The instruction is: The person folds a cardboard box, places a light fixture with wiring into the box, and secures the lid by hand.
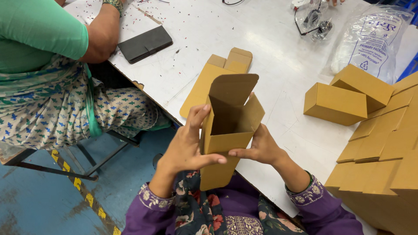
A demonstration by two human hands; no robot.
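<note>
Both hands clasp one open cardboard carton point(226, 130), held upright just off the desk point(270, 48) edge: left hand point(185, 146) grip wraps its left wall, right hand point(259, 148) grip its right wall. Top flaps stand open. Beyond the carton lies a flat blank point(204, 82); to its right, two closed boxes point(348, 95) and stacked blanks point(383, 139).

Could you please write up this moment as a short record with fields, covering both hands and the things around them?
Held item: open cardboard box, upright, top flaps open
Left hand: grips the box's left side, thumb across its front
Right hand: grips the box's right side
Table: white, scuffed
Flat box blank: lies on the table behind the held box
Closed boxes: two, on the table at right
Stack of flat blanks: far right
Black wallet: near a seated person's arm
</note>
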